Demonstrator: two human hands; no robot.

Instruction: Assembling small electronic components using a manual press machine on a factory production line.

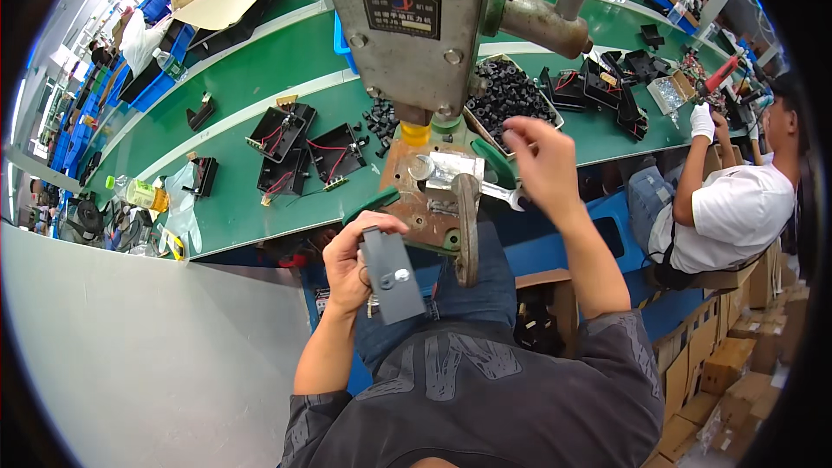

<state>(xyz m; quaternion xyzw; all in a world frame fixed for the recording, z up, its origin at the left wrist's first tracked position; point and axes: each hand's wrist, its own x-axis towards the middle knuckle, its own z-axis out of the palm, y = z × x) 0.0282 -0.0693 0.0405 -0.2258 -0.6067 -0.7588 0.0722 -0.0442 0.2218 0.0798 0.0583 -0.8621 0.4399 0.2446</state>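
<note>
My left hand is closed around a black rectangular plastic housing, tilted in front of my lap. A shiny round fitting shows on the housing's face. My right hand is raised beside the cardboard tray of small black plastic parts. Its fingers are curled toward the thumb, and I cannot make out what they hold. Between my hands stands a manual press. Under its ram are a yellow collar and a metal block. A wrench lies across the press base.
Open black housings with red wires lie on the green bench at left, and more at right. A bottle stands far left. The press's lever juts toward me. A co-worker sits at right, near cardboard boxes.
</note>
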